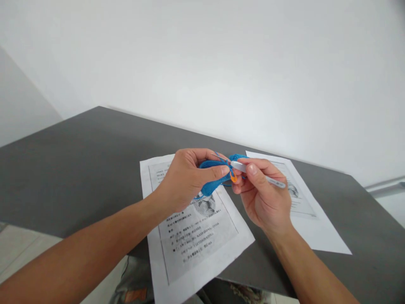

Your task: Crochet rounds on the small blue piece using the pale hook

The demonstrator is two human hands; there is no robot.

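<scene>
My left hand (193, 177) pinches a piece of blue crochet work (210, 187) between thumb and fingers, above a printed sheet. A strand of blue yarn runs up over the left fingers. In my right hand (264, 190) is a crochet hook (239, 166) with a grey handle, held like a pen. Its thin metal shaft points left, over the left fingertips, at the upper edge of the work. An orange stitch marker (233, 177) hangs from the crochet between both hands. Fingers hide part of the blue piece.
A printed sheet (202, 253) lies under the hands and overhangs the near edge of the dark grey table (79, 169). Another printed sheet (319, 228) lies to the right. A white wall (221, 63) stands behind the table. My lap shows below.
</scene>
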